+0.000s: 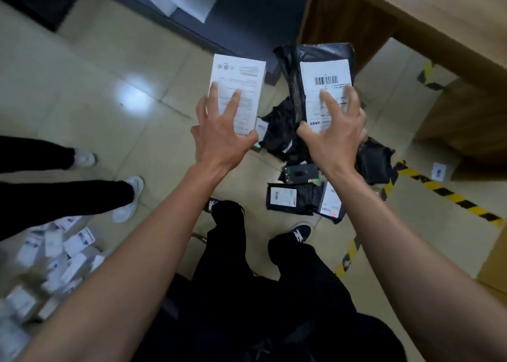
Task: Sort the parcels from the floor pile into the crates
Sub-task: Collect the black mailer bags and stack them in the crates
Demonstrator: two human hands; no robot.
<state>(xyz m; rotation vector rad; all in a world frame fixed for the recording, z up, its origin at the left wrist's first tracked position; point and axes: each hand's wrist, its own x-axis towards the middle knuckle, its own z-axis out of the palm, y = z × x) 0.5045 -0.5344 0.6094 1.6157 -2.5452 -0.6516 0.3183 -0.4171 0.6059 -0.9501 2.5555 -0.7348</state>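
Left hand (219, 139) grips white box (238, 87); right hand (333, 131) grips black mailer (323, 81); crates probably off-frame.

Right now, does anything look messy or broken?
Yes. The black bag parcels on the floor lie crumpled in a jumbled heap, and small white boxes are scattered at lower left. Nothing looks plainly broken.

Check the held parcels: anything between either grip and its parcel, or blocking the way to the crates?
Nothing between: the left hand already holds the white box, and the right hand holds the black mailer bag. No crate is identifiable in view, so that path cannot be judged.
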